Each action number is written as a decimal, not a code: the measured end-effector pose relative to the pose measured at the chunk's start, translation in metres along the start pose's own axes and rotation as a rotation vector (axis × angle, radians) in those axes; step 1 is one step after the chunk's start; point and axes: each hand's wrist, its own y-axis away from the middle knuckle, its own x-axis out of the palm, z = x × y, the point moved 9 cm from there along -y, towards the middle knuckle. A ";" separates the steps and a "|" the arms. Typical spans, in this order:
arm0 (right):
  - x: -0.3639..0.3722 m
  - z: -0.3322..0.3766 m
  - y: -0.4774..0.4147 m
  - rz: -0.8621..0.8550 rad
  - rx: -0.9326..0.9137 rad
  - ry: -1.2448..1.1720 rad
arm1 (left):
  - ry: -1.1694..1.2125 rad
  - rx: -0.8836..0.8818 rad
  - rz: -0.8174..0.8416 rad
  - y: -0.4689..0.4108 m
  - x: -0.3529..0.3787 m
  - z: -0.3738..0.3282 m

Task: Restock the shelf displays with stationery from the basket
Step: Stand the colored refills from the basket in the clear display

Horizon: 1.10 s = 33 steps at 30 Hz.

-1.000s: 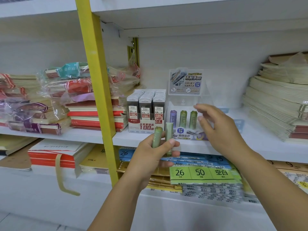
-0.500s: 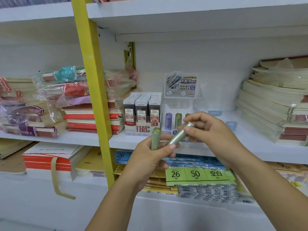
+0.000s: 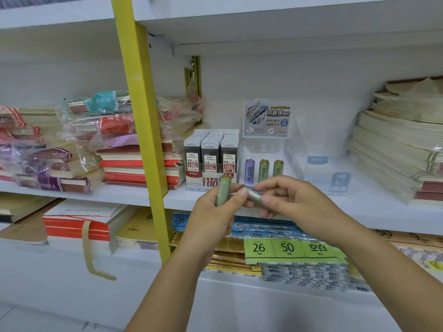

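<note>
**Two green tubes in hand, the display box just past your fingertips**

Your left hand [image 3: 211, 219] grips a pale green cylindrical plastic lead tube [image 3: 223, 190] upright in its curled fingers. Your right hand [image 3: 294, 202] pinches a second green tube [image 3: 253, 195], which is tilted. Its near end is at your left thumb, but I can't tell whether it touches. Both hands are closed on stock, so neither is free.

The target sits straight ahead of your right knuckles: the clear acrylic display box [image 3: 266, 144], where a purple tube [image 3: 249, 171] and two standing green tubes [image 3: 263, 170] already line up. My read is that the tilted tube goes first.

- Turn it upright, cap on top, before it leaves your fingers.
- Lift it over the box's front lip. The transparent walls are hard to see, so come down from above and don't push in from the front.
- Set it on the far side of the row from your left hand, gently, because a nudge would likely topple the standing tubes.

The tubes look smooth, slim and faintly shiny, with a ridged top and print too small to read. Being round, they would probably roll on the white shelf [image 3: 359, 207], so seat each one and don't just drop it. The basket is out of view.
</note>
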 end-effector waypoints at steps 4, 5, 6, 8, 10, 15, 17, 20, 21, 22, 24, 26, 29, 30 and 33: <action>0.006 -0.005 0.001 0.045 0.032 0.008 | -0.026 0.019 -0.014 -0.002 -0.001 -0.001; 0.006 -0.005 0.001 0.034 0.030 0.006 | -0.042 0.034 -0.018 -0.002 0.000 -0.002; 0.006 -0.005 0.000 0.014 0.024 0.001 | -0.060 0.051 -0.020 -0.003 0.001 -0.004; 0.004 -0.005 -0.001 -0.032 0.006 0.007 | -0.086 0.071 -0.018 -0.006 0.004 -0.005; 0.003 -0.001 -0.003 -0.064 -0.018 0.017 | -0.090 0.060 -0.009 -0.009 0.007 -0.005; -0.033 0.033 -0.018 -0.173 -0.160 0.079 | -0.050 -0.004 -0.008 -0.018 0.008 0.006; -0.049 0.048 -0.028 -0.205 -0.214 0.065 | -0.192 0.062 -0.025 -0.020 0.006 0.005; -0.069 0.062 -0.044 -0.321 -0.271 0.096 | -0.281 0.184 -0.037 -0.020 0.005 -0.002; -0.073 0.064 -0.050 -0.351 -0.272 0.135 | -0.285 0.202 -0.035 -0.020 0.006 -0.003; -0.075 0.065 -0.056 -0.365 -0.266 0.173 | -0.287 0.211 -0.035 -0.021 0.006 -0.004; -0.075 0.063 -0.069 -0.351 -0.234 0.260 | -0.291 0.214 -0.049 -0.023 0.004 -0.002; -0.071 0.054 -0.079 -0.293 -0.160 0.333 | -0.288 0.213 -0.062 -0.025 0.002 0.000; -0.064 0.031 -0.086 -0.177 -0.038 0.370 | -0.301 0.212 -0.068 -0.025 0.001 0.000; -0.062 0.025 -0.087 -0.158 -0.009 0.391 | -0.300 0.211 -0.066 -0.025 0.000 0.000; -0.064 0.017 -0.088 -0.160 0.021 0.431 | -0.302 0.210 -0.073 -0.026 -0.001 0.001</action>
